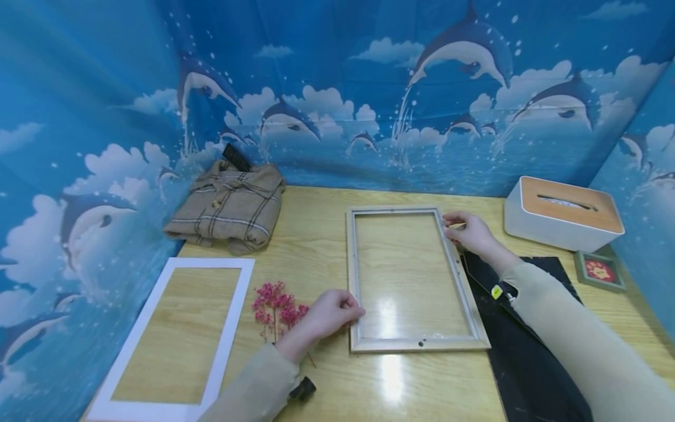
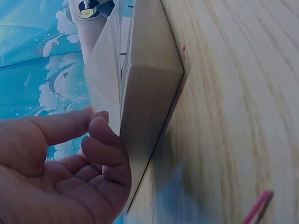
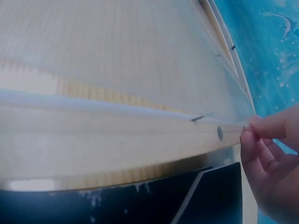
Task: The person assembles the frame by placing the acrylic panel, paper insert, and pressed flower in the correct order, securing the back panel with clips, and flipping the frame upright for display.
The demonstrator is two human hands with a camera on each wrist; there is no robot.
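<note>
A thin clear sheet [image 2: 103, 79] stands between both hands, over a pale wooden picture frame [image 1: 352, 252] that lies flat on the table. My left hand [image 1: 329, 316] pinches the sheet's edge between thumb and forefinger beside the frame's left rail, the other fingers curled. At the frame's far right corner, my right hand [image 1: 469, 231] pinches the sheet by thumb and fingertip. Up close in the right wrist view, the sheet [image 3: 140, 46] spans the opening, and small dark metal tabs stick out from the rail. In the head view the sheet is hard to make out.
A white mat border [image 1: 139, 328] lies at left, with pink dried flowers [image 1: 276, 302] beside my left forearm. A black backing board [image 1: 519, 363] lies under my right arm. Behind are a folded plaid shirt [image 1: 227, 205], a tissue box [image 1: 564, 214] and a small framed picture [image 1: 600, 271].
</note>
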